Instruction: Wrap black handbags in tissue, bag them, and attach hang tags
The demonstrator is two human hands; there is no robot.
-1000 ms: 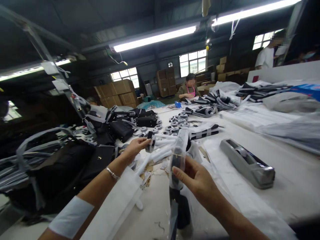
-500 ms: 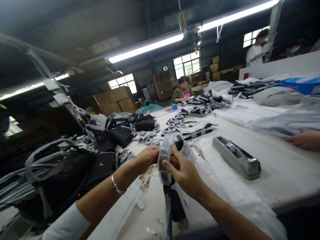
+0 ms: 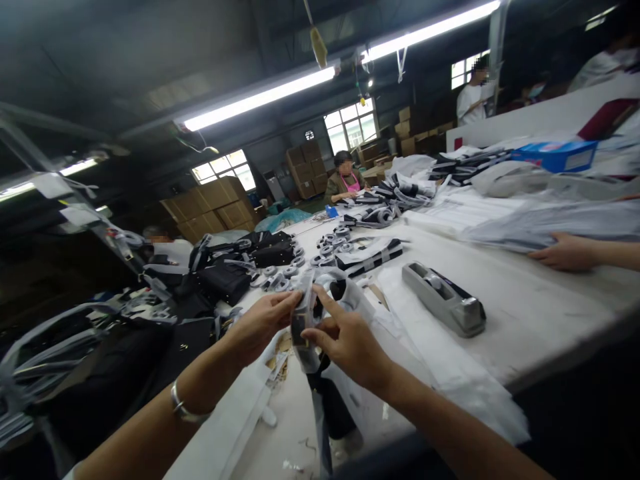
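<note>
Both my hands are on a black bag strap point(image 3: 301, 327) covered in thin translucent white wrapping, held above the near part of the table. My left hand point(image 3: 265, 323) pinches its upper left edge between thumb and fingers. From the other side my right hand point(image 3: 350, 340) grips the strap, with the thumb across its front and the index finger near the top. Small gold-coloured metal parts show faintly through the wrapping. The strap's black lower end point(image 3: 335, 407) hangs down toward the table's near edge. My right hand's other fingers are partly hidden behind the strap.
A grey tape dispenser point(image 3: 443, 298) stands right of my hands beside white wrapping sheets point(image 3: 450, 373). Rolled straps point(image 3: 327, 250) lie ahead; black bags point(image 3: 220, 283) are piled left. A co-worker's hand point(image 3: 565, 252) rests against clear plastic at right. Another person point(image 3: 345, 177) sits across.
My view has swung right, so the surroundings sit further left. Both hands keep hold of the wrapped strap, which is turned more edge-on. More of the co-worker's hand and arm shows.
</note>
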